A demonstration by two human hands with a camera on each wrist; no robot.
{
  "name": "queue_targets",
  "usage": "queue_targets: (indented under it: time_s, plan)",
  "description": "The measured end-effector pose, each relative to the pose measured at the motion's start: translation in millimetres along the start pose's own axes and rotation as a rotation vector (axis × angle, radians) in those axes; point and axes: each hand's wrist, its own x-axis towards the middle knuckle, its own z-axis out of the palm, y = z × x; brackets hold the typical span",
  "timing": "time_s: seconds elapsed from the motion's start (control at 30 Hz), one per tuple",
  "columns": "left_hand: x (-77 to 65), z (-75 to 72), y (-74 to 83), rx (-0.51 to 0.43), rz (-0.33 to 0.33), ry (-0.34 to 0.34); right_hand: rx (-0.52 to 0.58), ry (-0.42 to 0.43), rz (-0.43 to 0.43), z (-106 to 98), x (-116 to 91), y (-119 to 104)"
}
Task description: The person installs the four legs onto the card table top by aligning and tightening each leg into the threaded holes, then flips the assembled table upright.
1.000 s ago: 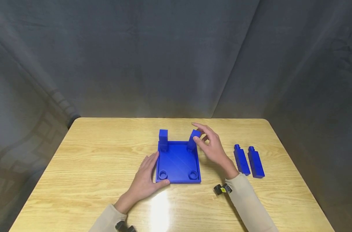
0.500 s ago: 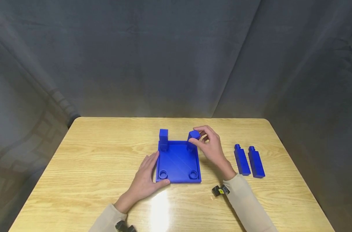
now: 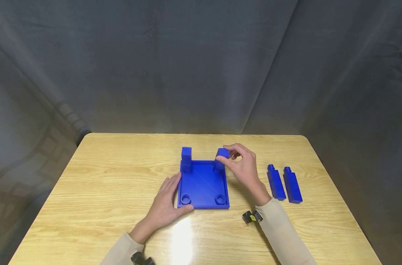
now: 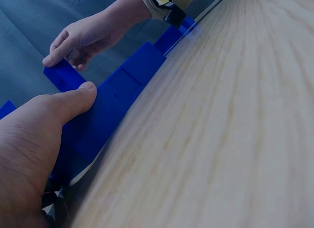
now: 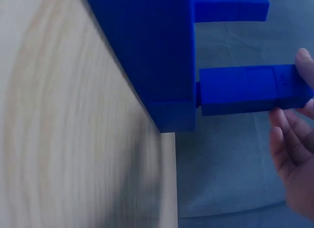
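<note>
A square blue tray (image 3: 204, 186) with a low rim lies on the table, round sockets showing in its two front corners. My left hand (image 3: 165, 204) holds its front left corner, thumb against the front wall and fingers along the left side. At the back right corner a square blue post (image 5: 240, 89) stands upright, its narrow neck meeting the tray. The thumb and fingers of my right hand (image 3: 242, 163) pinch this post near the top. Another blue post (image 3: 186, 159) stands upright in the back left corner.
Two loose blue posts (image 3: 276, 184) with ridged necks lie side by side on the wooden table (image 3: 104, 184), right of my right forearm. A dark grey curtain (image 3: 201, 66) hangs behind the table's far edge.
The back right post has turned about its upright axis; its top sat cornerwise half a second ago and is squarer now. My right fingers have closed in on it. The left hand stays put.
</note>
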Motion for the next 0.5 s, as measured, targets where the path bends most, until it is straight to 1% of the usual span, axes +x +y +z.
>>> queue_targets:
  time_s: [0.23, 0.4, 0.5]
  plan:
    - [0.7, 0.5, 0.2, 0.000, 0.003, -0.003, -0.013, -0.054, 0.008, -6.5, 1.9, 0.7]
    - [0.6, -0.1, 1.1, -0.001, 0.000, -0.006, 0.043, -0.090, -0.008, -9.9, 3.1, 2.4]
    - [0.3, -0.3, 1.7, 0.000, 0.001, -0.005, 0.057, -0.126, -0.005, -10.5, 3.1, 3.7]
